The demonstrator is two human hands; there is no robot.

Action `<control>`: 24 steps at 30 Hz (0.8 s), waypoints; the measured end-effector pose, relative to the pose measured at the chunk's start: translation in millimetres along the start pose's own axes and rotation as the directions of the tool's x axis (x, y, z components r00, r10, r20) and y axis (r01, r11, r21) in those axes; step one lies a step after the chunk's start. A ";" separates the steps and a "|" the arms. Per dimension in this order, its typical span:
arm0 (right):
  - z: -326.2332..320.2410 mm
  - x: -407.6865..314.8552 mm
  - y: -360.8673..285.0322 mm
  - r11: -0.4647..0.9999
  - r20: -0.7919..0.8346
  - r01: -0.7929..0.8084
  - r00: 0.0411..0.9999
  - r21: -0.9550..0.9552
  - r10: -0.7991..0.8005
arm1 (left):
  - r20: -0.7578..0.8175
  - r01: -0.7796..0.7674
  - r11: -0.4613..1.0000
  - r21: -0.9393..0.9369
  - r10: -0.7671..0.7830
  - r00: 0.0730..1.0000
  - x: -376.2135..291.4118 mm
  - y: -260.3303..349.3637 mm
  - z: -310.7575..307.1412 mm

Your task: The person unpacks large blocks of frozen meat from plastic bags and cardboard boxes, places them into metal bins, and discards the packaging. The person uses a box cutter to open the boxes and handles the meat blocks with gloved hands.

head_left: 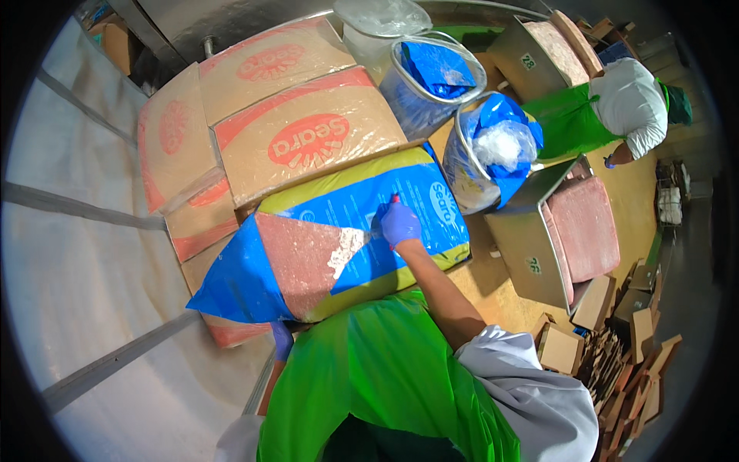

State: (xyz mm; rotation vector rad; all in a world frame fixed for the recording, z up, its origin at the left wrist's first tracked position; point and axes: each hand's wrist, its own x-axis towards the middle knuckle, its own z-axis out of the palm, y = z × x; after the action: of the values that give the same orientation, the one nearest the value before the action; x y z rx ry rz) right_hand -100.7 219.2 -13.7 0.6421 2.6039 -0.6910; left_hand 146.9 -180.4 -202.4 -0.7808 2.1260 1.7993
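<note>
Before me lies a large block of frozen pink meat in a blue and yellow-green plastic wrapper. The wrapper is parted over the block's left half, where the meat shows, with a white frosty patch. My right hand, in a purple glove, is closed over the middle of the wrapper around a small red-handled tool; its blade is hidden or too small to make out. At the near left edge, my left hand, gloved too, is at the underside of the blue flap, its fingers hidden.
Film-wrapped cartons adjoin the block. Lined plastic bins stand beyond. Metal tubs with meat blocks stand right. A co-worker in a green apron bends there. Flattened cartons lie at lower right.
</note>
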 end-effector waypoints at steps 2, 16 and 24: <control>22.6 -29.6 -3.2 0.997 0.013 0.065 0.998 -0.044 -0.065 | 0.005 -0.045 0.999 0.023 0.045 0.999 2.2 -2.0 1.1; -41.1 7.1 53.0 0.985 -0.190 -0.153 0.968 0.080 0.166 | -0.035 -0.269 0.958 0.097 0.273 0.961 -6.6 4.4 3.4; -67.7 106.0 36.2 0.988 -0.169 -0.152 0.975 -0.030 0.144 | -0.390 -0.122 0.990 -0.069 0.086 0.917 -17.2 12.2 24.9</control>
State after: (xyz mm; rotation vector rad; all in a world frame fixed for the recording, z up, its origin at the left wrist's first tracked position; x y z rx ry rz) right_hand -185.5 318.7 -20.2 0.9055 2.6778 -0.5558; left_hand 150.7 -151.1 -188.6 -1.1503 2.3760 1.9409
